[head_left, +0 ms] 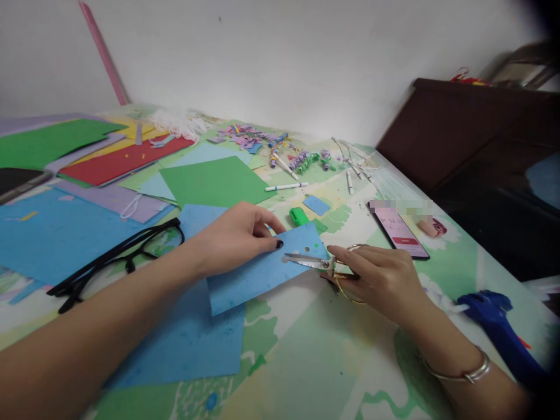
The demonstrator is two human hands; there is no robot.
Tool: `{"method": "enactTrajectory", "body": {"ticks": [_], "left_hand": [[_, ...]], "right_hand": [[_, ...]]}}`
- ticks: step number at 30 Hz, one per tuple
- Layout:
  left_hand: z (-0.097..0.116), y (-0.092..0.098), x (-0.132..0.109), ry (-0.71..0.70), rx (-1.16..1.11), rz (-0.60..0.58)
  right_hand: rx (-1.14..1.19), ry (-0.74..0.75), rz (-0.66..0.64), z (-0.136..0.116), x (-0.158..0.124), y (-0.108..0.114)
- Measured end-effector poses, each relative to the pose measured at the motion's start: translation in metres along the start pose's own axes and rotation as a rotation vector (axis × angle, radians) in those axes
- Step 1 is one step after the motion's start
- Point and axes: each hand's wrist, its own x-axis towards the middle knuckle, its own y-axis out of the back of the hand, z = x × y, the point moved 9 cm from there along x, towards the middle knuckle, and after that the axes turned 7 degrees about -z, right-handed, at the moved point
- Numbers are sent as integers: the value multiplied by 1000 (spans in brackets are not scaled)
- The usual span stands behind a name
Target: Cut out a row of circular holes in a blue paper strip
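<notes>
My left hand (236, 236) pinches the upper edge of a blue paper strip (258, 274), holding it above a larger blue sheet (188, 344). My right hand (380, 280) has its fingers through the gold handles of a pair of scissors (326, 265). The scissor blades point left and meet the right edge of the strip, partly closed on the paper.
Black glasses (118, 256) lie left of my arm. A green sheet (214, 181), red and other coloured sheets (118, 160), markers (286, 186), paper curls (301, 158), a green sharpener-like item (298, 216), a phone (400, 230) and a blue object (499, 326) sit on the table. A dark cabinet (464, 134) stands right.
</notes>
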Motion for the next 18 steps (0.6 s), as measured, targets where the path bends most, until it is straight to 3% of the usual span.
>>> {"method": "enactTrajectory", "body": {"ticks": [18], "left_hand": [[-10, -2, 4, 1, -61, -29]], "right_hand": [[11, 17, -4, -7, 1, 2]]}}
